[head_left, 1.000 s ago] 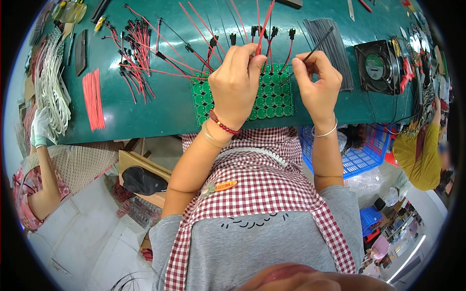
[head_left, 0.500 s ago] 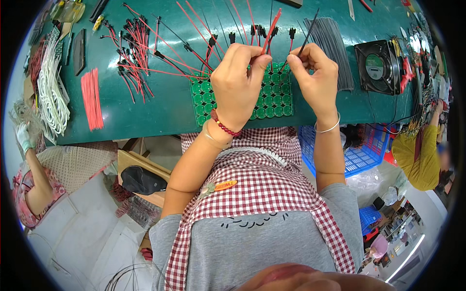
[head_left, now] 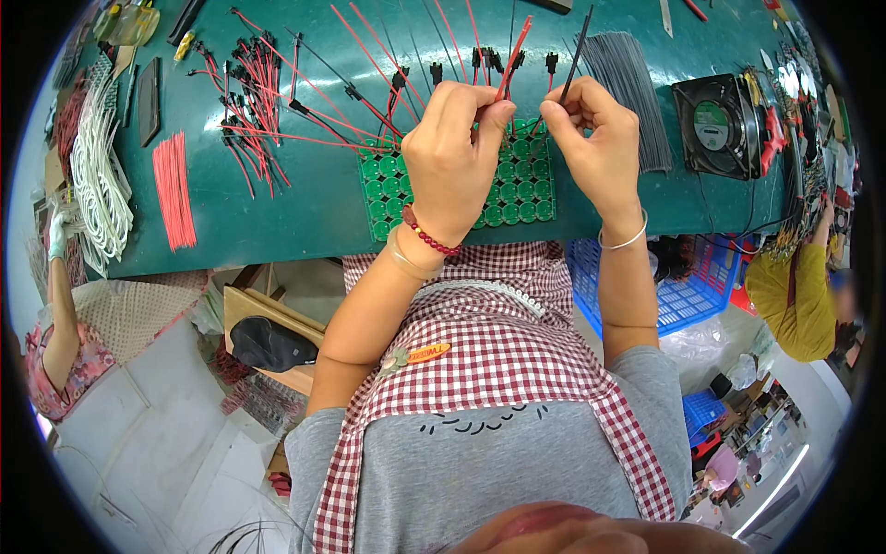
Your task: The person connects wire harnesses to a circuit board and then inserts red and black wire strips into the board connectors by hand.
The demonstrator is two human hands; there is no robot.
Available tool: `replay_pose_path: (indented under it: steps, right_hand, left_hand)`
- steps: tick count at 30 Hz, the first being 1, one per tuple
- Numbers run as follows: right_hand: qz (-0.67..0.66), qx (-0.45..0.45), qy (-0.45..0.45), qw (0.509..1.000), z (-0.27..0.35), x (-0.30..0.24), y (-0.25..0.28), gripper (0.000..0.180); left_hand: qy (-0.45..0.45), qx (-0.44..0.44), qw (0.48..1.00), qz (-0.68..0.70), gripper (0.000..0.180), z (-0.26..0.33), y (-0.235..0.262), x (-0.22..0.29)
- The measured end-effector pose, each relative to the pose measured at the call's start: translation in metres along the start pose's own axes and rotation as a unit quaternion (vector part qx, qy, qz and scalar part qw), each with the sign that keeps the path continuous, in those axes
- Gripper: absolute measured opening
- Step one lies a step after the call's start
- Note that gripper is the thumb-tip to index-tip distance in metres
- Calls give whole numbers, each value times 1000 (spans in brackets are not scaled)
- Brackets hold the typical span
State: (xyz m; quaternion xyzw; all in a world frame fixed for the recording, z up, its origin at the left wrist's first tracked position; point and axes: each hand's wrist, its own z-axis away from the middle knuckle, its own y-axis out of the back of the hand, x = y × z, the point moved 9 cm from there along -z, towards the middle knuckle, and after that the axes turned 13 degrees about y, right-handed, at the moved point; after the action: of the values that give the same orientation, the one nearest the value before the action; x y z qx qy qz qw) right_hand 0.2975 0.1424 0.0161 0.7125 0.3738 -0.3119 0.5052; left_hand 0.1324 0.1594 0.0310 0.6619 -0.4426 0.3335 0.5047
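Observation:
My left hand (head_left: 454, 152) is closed in a pinch on several red wires (head_left: 519, 51) that stick up past the fingertips. Close beside it, my right hand (head_left: 595, 138) pinches a black wire (head_left: 577, 54), which slants up and to the right. Both hands hover over a green panel of round circuit boards (head_left: 526, 189) lying near the table's front edge. Red and black wires with black connectors (head_left: 399, 79) fan out from the panel's far edge. My left hand hides the middle of the panel, and the gripped lower wire ends are hard to make out.
Left on the green table (head_left: 277, 226) lie a red wire bundle (head_left: 173, 189), connector leads (head_left: 258, 83) and white cable (head_left: 100, 175). To the right are grey wires (head_left: 632, 102) and a black fan (head_left: 715, 127). Co-workers' arms (head_left: 61, 305) show at both sides.
The black wire in my right hand has shifted slightly left and stands more upright. My left hand keeps its pinch. At far left, the co-worker's gloved hand has moved up.

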Motion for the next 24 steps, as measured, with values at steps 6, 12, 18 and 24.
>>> replay_pose_path:
  steps: [6, 12, 18, 24]
  right_hand:
    - [-8, -1, -6, 1000, 0, 4, 0, 16]
    - [-21, 17, 12, 1000, -3, 4, 2, 14]
    - [5, -17, 0, 1000, -7, 7, -1, 14]
    - [4, 6, 53, 999, -10, -2, 0, 11]
  left_hand:
    - [4, 0, 1000, -6, 16, -1, 0, -1]
    - [-4, 4, 1000, -11, 16, 0, -1, -1]
    - [-3, 3, 1000, -14, 16, 0, -4, -2]
    - [-6, 3, 999, -31, 16, 0, -6, -1]
